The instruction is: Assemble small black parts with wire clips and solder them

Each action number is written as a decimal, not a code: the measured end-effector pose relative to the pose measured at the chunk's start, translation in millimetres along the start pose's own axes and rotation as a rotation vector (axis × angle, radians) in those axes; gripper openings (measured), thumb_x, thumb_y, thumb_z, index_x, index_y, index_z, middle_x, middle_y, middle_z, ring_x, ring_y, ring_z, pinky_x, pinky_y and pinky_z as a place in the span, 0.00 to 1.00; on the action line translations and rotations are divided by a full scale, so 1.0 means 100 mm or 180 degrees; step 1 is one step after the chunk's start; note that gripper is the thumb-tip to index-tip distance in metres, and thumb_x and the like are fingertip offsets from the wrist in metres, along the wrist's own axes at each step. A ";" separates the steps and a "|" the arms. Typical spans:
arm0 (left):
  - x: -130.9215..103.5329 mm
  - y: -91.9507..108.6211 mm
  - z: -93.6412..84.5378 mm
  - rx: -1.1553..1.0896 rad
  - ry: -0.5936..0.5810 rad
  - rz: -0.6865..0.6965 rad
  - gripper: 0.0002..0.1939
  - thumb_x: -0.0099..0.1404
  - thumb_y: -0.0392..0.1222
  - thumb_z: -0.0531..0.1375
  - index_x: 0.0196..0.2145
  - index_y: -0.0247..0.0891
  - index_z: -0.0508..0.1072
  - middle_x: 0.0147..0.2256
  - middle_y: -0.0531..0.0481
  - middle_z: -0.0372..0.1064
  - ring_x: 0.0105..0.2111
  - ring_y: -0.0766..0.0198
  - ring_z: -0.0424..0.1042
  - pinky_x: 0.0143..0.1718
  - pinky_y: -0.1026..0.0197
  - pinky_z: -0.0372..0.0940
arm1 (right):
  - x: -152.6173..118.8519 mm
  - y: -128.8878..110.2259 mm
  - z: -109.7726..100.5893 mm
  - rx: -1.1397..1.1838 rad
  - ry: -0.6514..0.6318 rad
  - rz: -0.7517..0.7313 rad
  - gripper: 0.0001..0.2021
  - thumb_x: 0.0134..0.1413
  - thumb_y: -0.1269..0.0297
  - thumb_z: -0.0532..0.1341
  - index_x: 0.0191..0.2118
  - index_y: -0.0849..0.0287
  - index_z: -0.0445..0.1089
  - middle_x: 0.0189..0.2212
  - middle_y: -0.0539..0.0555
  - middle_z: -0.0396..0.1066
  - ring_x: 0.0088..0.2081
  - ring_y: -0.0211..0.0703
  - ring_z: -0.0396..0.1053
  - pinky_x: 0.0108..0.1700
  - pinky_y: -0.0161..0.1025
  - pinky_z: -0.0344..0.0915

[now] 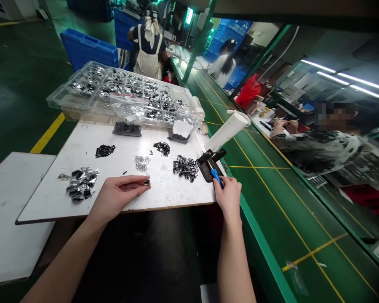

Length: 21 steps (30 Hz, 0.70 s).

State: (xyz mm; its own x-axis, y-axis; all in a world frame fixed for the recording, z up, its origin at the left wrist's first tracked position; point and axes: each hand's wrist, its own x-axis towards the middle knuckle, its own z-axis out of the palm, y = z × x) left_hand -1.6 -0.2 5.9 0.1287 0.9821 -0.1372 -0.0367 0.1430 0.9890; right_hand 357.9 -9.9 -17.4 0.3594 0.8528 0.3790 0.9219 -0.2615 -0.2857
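Here, by the table's (177, 197) near edge, our left grip (120, 191) pinches a small piece (147, 183); rightward, our right grip (229, 193) pinches a blue-handled tool (215, 175) slanting away.

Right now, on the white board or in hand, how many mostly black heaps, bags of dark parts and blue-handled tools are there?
Mostly black heaps: 3
Bags of dark parts: 2
Blue-handled tool: 1
Total: 6

Right of both grips runs a green conveyor belt (265, 219) (yellow lines (311, 253) grid it), fluorescent tubes (332, 78) glowing beyond; far left spreads green floor (22, 84).
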 end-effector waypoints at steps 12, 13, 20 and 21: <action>-0.03 0.06 0.03 -0.0093 -0.0023 0.0018 0.17 0.53 0.40 0.73 0.42 0.38 0.84 0.36 0.45 0.82 0.40 0.54 0.82 0.47 0.55 0.77 | -0.67 -0.39 -0.82 0.1241 -0.1218 -0.0432 0.17 0.59 0.47 0.60 0.46 0.52 0.70 0.39 0.55 0.78 0.34 0.49 0.76 0.30 0.40 0.71; -0.03 0.07 0.03 -0.0071 -0.0013 0.0003 0.18 0.53 0.40 0.73 0.43 0.38 0.84 0.36 0.45 0.82 0.39 0.54 0.82 0.47 0.55 0.77 | -0.68 -0.52 -0.82 0.1316 -0.1257 -0.0797 0.15 0.61 0.50 0.60 0.46 0.52 0.72 0.39 0.55 0.78 0.34 0.48 0.76 0.32 0.39 0.71; -0.02 0.05 0.02 -0.0070 -0.0055 -0.0026 0.18 0.52 0.40 0.74 0.43 0.39 0.84 0.35 0.45 0.82 0.38 0.54 0.81 0.44 0.56 0.77 | -0.56 -0.91 -0.73 0.0571 -0.0532 -0.2316 0.17 0.66 0.55 0.59 0.52 0.60 0.73 0.27 0.52 0.69 0.24 0.40 0.68 0.27 0.37 0.59; -0.02 0.05 0.02 -0.0070 -0.0058 -0.0025 0.18 0.52 0.40 0.74 0.43 0.39 0.84 0.35 0.45 0.82 0.38 0.55 0.81 0.44 0.56 0.77 | -0.54 -0.91 -0.72 0.0423 -0.0480 -0.2419 0.18 0.66 0.54 0.59 0.52 0.61 0.74 0.26 0.51 0.69 0.24 0.39 0.68 0.27 0.37 0.58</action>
State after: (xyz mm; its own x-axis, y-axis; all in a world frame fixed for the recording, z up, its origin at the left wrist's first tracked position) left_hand 0.0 -1.5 10.8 0.1471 0.9786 -0.1439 -0.0572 0.1536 0.9865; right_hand 264.7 -64.7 52.1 -0.3952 0.8308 0.3919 0.8787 0.4663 -0.1024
